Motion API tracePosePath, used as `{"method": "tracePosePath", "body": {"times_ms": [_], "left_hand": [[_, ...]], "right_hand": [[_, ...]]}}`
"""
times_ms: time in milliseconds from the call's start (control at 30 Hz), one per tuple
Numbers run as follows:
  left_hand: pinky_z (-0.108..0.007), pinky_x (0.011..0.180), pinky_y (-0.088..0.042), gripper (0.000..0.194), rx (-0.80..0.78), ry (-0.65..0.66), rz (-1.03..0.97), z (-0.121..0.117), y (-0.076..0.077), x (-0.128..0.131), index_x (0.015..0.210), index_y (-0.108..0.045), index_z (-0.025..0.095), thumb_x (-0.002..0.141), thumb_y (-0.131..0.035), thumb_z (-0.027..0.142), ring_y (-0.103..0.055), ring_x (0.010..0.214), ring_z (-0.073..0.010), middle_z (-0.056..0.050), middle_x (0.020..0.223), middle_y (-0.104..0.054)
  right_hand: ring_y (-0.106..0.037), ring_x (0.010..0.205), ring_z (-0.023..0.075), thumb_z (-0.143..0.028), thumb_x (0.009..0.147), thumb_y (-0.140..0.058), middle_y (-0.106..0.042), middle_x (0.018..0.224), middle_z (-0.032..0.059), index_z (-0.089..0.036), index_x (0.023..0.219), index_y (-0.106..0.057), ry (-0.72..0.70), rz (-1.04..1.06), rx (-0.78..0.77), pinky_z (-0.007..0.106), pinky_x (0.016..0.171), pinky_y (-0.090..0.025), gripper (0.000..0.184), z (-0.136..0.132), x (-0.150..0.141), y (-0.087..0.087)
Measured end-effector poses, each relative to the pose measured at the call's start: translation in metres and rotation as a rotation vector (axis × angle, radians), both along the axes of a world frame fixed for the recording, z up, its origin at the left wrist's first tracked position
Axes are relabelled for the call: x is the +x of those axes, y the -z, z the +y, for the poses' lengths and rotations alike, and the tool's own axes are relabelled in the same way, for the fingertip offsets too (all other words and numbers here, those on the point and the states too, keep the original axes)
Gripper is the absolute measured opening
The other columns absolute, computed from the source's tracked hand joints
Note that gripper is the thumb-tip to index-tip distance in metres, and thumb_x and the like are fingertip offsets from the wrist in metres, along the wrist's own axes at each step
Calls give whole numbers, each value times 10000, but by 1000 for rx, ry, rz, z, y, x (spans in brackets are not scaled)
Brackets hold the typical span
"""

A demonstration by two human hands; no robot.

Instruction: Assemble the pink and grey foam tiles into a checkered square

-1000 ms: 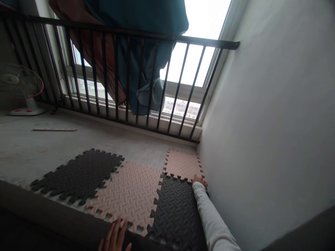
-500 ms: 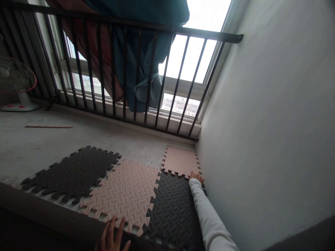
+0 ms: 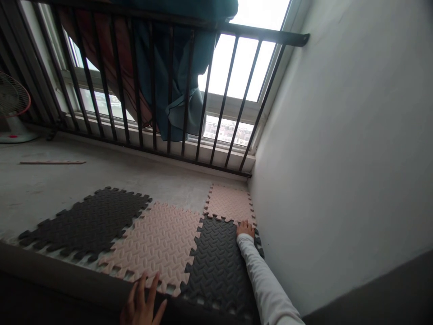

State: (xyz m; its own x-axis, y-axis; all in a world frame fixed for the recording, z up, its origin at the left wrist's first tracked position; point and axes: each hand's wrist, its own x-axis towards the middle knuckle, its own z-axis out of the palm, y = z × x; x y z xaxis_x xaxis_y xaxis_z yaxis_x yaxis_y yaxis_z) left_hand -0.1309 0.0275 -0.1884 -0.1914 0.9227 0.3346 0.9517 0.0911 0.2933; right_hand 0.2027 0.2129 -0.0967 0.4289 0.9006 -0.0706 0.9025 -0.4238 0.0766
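Interlocking foam floor tiles lie on the concrete floor: a dark tile [image 3: 88, 221] at left, a pink tile [image 3: 155, 239] beside it, a dark tile [image 3: 219, 262] by the wall and a small pink tile [image 3: 230, 204] beyond that. My right hand [image 3: 245, 228], arm in a white sleeve, rests on the seam between the near dark tile and the small pink tile, its fingers pressed down and partly hidden. My left hand [image 3: 142, 304] lies open, fingers spread, on the dark ledge [image 3: 67, 280] at the pink tile's near edge.
A black metal railing [image 3: 152, 90] runs before the window, with teal and reddish cloth [image 3: 176, 67] hanging over it. A white wall [image 3: 338, 135] closes the right side. A fan [image 3: 11, 108] and a thin wooden strip [image 3: 50, 162] sit at far left.
The view has shifted slightly rightward and down. My right hand slid a little left along the tile seam. My left hand stays at the near edge.
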Motion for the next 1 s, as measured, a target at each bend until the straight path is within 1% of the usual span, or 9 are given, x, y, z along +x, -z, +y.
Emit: {"method": "tracePosePath", "body": {"times_ms": [133,233,333,467,633,700,800,900,1000], "left_hand": [[-438,919,-330,487,-6,2,-24,0,0,1,1252,-316,348,767,-349,379,-174,1232,-254,-18,1309,-309],[-442,926,-325,475,17,17,-34,0,0,1,1242,-349,326,769,-341,370,-168,1237,-264,-26,1325,-290],[-434,939,-318,498,22,38,-38,1,0,0,1259,-312,336,764,-348,376,-156,1242,-256,-12,1315,-319],[-433,928,-327,484,-7,35,-21,0,0,-2,1251,-322,345,768,-347,370,-167,1241,-244,-6,1306,-340],[-435,919,-329,419,-10,49,-5,-1,4,-4,1168,-463,306,774,-332,364,-176,1239,-254,-34,1327,-306],[-438,920,-328,438,-7,43,-14,0,7,-3,1191,-429,321,763,-353,376,-165,1243,-252,-24,1332,-302],[-429,935,-317,485,-5,38,-29,0,7,-2,1230,-360,344,747,-389,381,-149,1250,-239,-2,1334,-304],[-425,945,-311,477,-10,42,-33,0,3,-1,1230,-364,335,754,-383,366,-141,1255,-231,-4,1318,-332],[-437,943,-315,462,-16,35,-35,-1,0,1,1224,-381,323,765,-361,370,-121,1260,-236,-11,1304,-351]], "right_hand": [[-226,1227,240,-408,803,-323,-284,1349,127,-106,1260,-335,37,24,-111,435,978,-163,547,2,-15,-12],[-167,1258,212,-430,801,-310,-206,1382,110,-128,1299,-250,-109,68,-116,441,1001,-118,585,7,-34,-17],[-116,1275,181,-439,817,-240,-133,1402,82,-137,1321,-176,-245,143,-157,420,1019,-92,591,6,-51,-9],[-51,1284,185,-496,801,-232,-58,1411,78,-120,1329,-121,-249,178,-177,421,1025,-76,658,3,-59,1],[-181,1259,210,-496,793,-274,-217,1373,131,-97,1304,-228,-287,140,-188,426,1026,-58,649,11,-64,-15],[-196,1255,191,-469,806,-266,-231,1370,118,-122,1304,-234,-354,155,-155,411,1029,-66,608,13,-69,-18],[-134,1273,170,-470,805,-266,-156,1396,83,-149,1318,-186,-413,199,-165,404,1033,-70,611,10,-79,-13],[-90,1281,179,-508,785,-278,-114,1404,78,-135,1322,-165,-378,202,-188,412,1033,-68,664,8,-86,-8],[-157,1266,212,-541,756,-319,-212,1377,120,-118,1300,-245,-351,157,-210,429,1027,-58,693,15,-93,-16]]}}
